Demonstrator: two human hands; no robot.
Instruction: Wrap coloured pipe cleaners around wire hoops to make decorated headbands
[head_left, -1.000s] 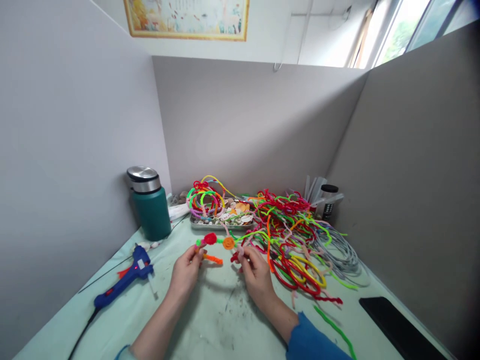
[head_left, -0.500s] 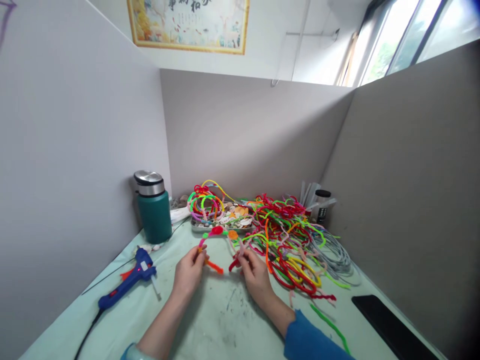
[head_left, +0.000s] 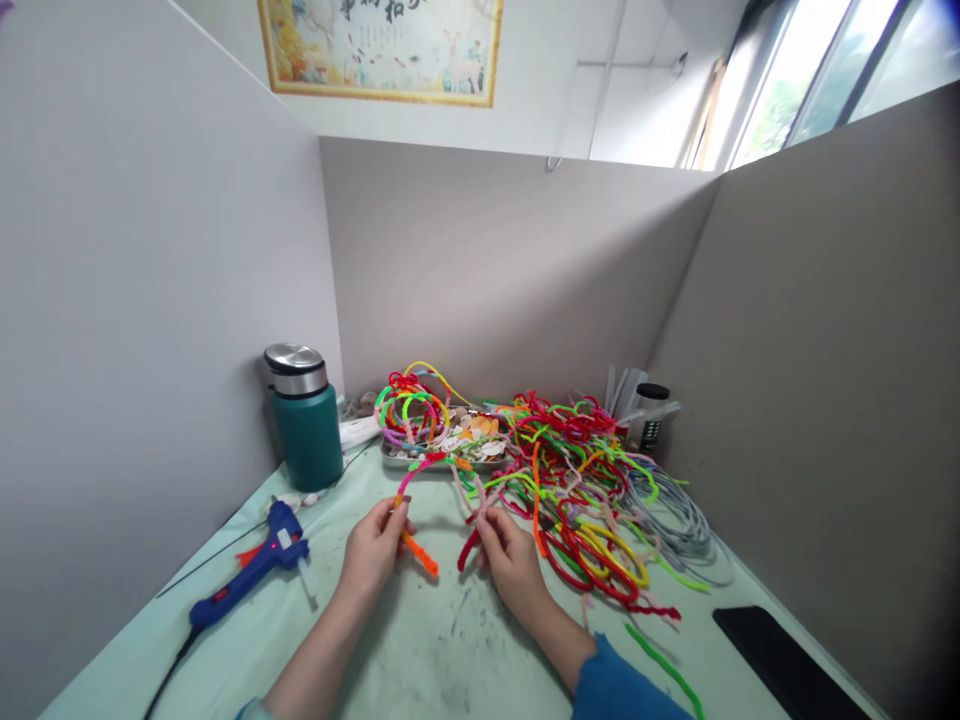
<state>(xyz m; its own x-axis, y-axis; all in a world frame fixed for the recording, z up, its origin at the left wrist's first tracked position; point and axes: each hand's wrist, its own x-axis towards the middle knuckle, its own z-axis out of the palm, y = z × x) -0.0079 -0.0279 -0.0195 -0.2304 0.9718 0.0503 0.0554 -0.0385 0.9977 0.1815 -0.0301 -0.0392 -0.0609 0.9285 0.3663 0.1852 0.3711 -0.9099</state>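
My left hand (head_left: 373, 553) is closed in a pinch on one end of a bent pipe-cleaner piece (head_left: 431, 470). Its orange tail (head_left: 419, 555) sticks out below my fingers. My right hand (head_left: 506, 558) is closed on the other end, where pink and red strands (head_left: 469, 547) hang from the fingers. The piece arches between both hands just above the pale green table (head_left: 420, 650). Both hands hover in front of a metal tray (head_left: 390, 454).
A large tangle of coloured pipe cleaners (head_left: 585, 490) lies right of my hands, with grey wire loops (head_left: 675, 515) behind it. A blue glue gun (head_left: 251, 570) and a green flask (head_left: 304, 420) stand left. A black phone (head_left: 784, 660) lies at the right edge.
The arch between my hands has dropped and tipped away toward the tray. The orange tail now points down and right. Both hands have sunk slightly toward the table.
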